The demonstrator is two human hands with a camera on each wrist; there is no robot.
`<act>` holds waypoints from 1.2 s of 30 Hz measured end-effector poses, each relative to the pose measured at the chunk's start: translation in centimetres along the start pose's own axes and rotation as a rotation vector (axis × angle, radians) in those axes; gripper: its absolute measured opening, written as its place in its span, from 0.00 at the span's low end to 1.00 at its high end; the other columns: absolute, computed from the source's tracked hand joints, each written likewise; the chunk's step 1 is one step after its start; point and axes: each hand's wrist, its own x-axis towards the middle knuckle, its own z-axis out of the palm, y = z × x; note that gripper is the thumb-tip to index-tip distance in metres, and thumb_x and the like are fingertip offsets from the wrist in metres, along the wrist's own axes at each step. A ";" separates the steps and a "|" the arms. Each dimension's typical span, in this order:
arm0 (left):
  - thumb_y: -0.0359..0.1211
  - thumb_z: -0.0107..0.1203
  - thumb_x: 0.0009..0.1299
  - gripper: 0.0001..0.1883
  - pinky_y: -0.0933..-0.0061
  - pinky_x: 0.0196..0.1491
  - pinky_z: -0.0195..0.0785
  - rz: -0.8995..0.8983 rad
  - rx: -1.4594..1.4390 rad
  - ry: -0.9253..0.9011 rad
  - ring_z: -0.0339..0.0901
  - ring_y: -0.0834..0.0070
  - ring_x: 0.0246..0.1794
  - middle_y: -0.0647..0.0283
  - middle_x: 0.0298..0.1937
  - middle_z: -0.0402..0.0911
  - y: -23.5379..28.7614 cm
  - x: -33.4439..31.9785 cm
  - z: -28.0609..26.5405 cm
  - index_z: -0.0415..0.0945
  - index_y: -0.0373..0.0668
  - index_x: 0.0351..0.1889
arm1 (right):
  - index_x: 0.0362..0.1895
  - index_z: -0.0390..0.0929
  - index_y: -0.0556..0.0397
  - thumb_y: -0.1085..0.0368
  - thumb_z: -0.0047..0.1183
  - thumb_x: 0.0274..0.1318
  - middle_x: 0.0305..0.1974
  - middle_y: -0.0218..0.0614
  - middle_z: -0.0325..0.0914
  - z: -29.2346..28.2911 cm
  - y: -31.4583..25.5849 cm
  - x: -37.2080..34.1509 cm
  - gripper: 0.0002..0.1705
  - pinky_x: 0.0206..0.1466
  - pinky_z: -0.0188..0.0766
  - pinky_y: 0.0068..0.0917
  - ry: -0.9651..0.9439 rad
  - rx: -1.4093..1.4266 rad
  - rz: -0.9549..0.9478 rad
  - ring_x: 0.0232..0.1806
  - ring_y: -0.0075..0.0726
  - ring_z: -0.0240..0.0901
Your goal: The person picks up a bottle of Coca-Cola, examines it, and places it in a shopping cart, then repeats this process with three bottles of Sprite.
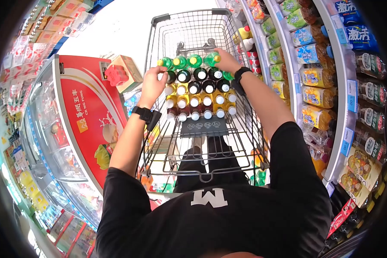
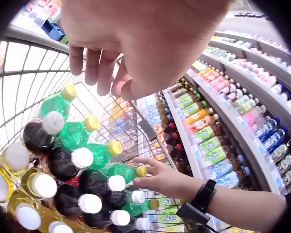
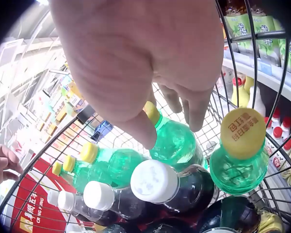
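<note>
Rows of upright bottles fill part of a wire shopping cart point(image 1: 161, 18). My right hand point(image 1: 227, 61) grips a green bottle point(image 3: 172, 141) by its upper part, the thumb on one side and fingers on the other, close under the yellow cap. More green bottles point(image 2: 76, 134) stand in the same row. Another green bottle point(image 3: 240, 170) is by the cart's right side. Dark bottles point(image 2: 62, 162) with white caps and yellowish bottles point(image 2: 34, 183) sit nearer me. My left hand point(image 1: 152, 88) hovers at the left end of the rows, its fingers loosely bent and holding nothing.
Shelves of bottled drinks point(image 1: 316, 81) run along the right, close to the cart. On the left stands a red-sided freezer point(image 1: 88, 107) with a carton point(image 1: 124, 74) by its far end. The cart's wire sides rise around the bottles.
</note>
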 end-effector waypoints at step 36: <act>0.41 0.46 0.74 0.22 0.63 0.30 0.76 -0.738 -0.366 -0.404 0.82 0.60 0.24 0.49 0.30 0.80 6.5 -35.9 -17.4 0.59 0.37 0.60 | 0.51 0.75 0.57 0.59 0.60 0.53 0.45 0.55 0.75 -6.4 -13.3 -44.1 0.23 0.57 0.67 0.45 0.484 -0.466 0.277 0.52 0.62 0.71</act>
